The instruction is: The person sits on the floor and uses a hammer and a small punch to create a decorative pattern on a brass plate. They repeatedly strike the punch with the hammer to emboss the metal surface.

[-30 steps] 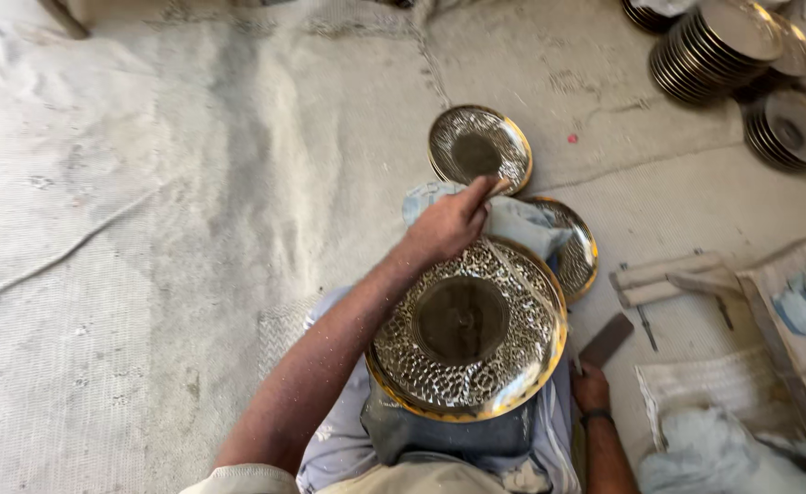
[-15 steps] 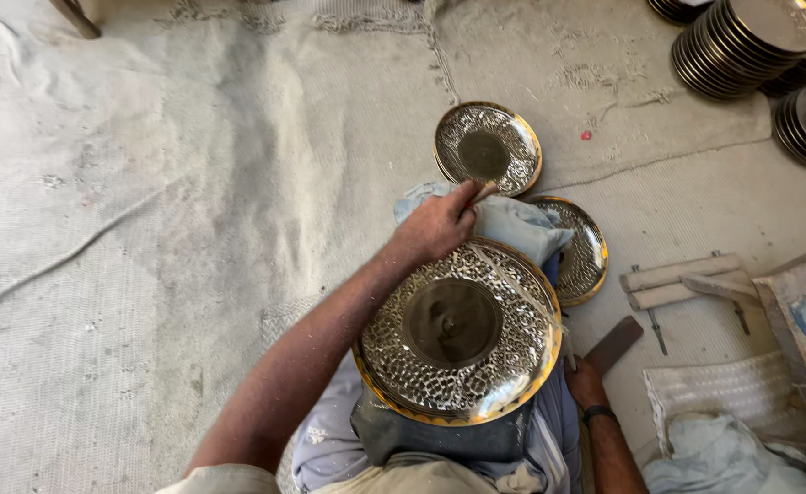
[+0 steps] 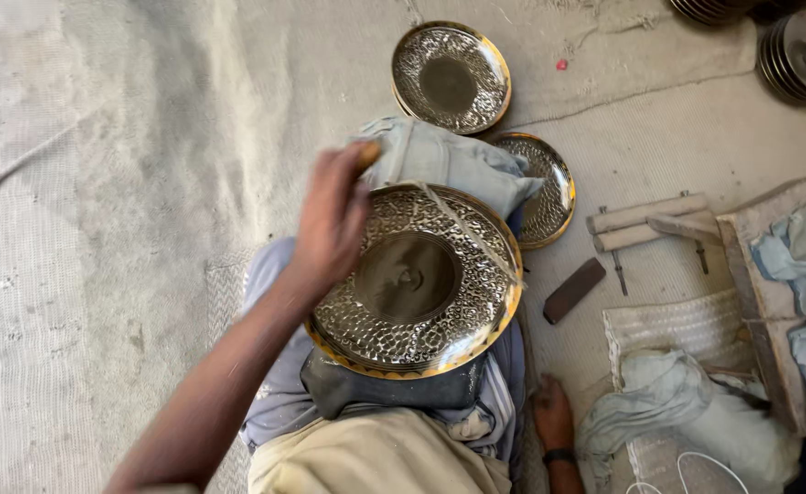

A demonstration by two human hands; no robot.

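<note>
A large round metal plate (image 3: 417, 343) with a pierced pattern and a gold rim lies on my lap, over grey cloth. My left hand (image 3: 330, 220) is at its upper left rim, closed round a tool with a wooden handle (image 3: 367, 153). The tool's long thin blade (image 3: 472, 238) lies slanted across the plate and is blurred. My right hand (image 3: 552, 413), with a dark wristband, rests on the floor to the right of my lap, apart from the plate. Only its back shows, so its fingers are hidden.
Two smaller patterned plates lie ahead, one (image 3: 451, 78) beyond my knee and one (image 3: 542, 187) half under a grey cloth bundle (image 3: 449, 160). A dark flat block (image 3: 574, 290), wooden bars (image 3: 645, 221), folded cloths (image 3: 687, 402) and stacked metal dishes (image 3: 801, 55) lie to the right.
My left hand has drawn back from the plate's far rim to its upper left rim, and the tool's blade now sweeps across the plate. The right hand stays on the floor.
</note>
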